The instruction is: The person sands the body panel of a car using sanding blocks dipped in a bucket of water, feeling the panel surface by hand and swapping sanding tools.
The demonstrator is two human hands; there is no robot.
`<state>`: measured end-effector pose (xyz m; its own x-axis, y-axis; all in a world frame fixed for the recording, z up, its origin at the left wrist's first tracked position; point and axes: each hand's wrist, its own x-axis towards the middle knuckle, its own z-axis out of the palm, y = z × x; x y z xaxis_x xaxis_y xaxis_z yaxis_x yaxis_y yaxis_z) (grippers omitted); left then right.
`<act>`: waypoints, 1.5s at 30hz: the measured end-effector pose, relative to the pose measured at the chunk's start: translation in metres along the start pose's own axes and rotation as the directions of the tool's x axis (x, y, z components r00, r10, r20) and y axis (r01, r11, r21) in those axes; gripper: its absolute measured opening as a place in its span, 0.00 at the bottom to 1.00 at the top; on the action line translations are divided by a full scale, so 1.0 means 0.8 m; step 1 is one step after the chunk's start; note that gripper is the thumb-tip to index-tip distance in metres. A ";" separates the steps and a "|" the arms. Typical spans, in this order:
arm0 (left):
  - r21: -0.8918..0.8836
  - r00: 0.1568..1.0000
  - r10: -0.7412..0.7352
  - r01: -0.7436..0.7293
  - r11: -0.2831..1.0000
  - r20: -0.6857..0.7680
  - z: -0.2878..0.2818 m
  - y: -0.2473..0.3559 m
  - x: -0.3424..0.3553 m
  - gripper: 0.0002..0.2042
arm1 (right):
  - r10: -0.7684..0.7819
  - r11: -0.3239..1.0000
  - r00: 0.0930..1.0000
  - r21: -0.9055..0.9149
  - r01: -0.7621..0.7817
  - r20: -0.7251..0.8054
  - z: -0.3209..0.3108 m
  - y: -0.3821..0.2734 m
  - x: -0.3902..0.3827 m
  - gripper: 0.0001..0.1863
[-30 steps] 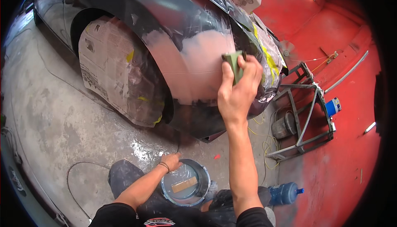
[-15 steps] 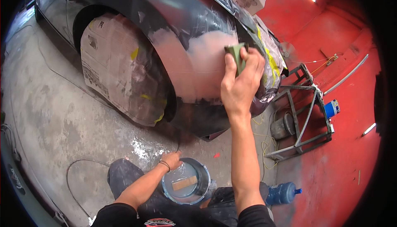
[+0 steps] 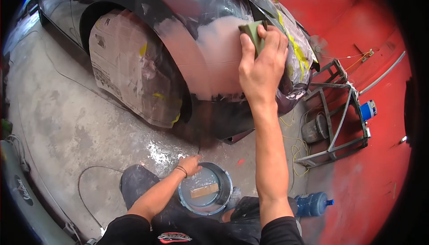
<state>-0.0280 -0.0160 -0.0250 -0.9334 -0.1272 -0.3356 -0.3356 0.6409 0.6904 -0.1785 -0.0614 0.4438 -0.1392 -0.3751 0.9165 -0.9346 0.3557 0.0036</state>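
My right hand [image 3: 263, 62] is closed around a green sanding block [image 3: 254, 37], held against or just over the car's front fender. A pinkish filler patch [image 3: 219, 62] with a pale upper edge covers that part of the dark fender [image 3: 192, 4]. Down by the floor, my left hand [image 3: 191, 164] is at the rim of a round bucket [image 3: 228, 187]. Its fingers are curled, and a thin dark line rises beside them; what they hold is not clear. Inside the bucket, a wooden block [image 3: 204, 190] lies in cloudy water.
Newspaper [image 3: 125, 62] masks the front wheel, and taped paper [image 3: 295, 44] covers the car's front. A metal frame stand [image 3: 333, 124] and a dark pail [image 3: 315, 129] stand to the right. A blue water jug [image 3: 313, 204] lies near my right leg. Hoses cross the concrete floor [image 3: 58, 111].
The sanding block has moved up slightly over the fender in my right hand. My view has shifted a little, and my left hand stays by the bucket's rim.
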 end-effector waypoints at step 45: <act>-0.009 0.999 0.030 -0.030 1.000 -0.016 0.002 -0.013 0.010 0.35 | 0.026 0.984 0.978 0.165 -0.061 0.205 -0.087 0.079 -0.093 0.19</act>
<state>-0.0314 -0.0228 -0.0360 -0.9448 -0.1202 -0.3048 -0.3088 0.6375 0.7058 -0.2043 0.0481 0.4037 -0.2279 -0.5330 0.8149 -0.9656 0.2315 -0.1187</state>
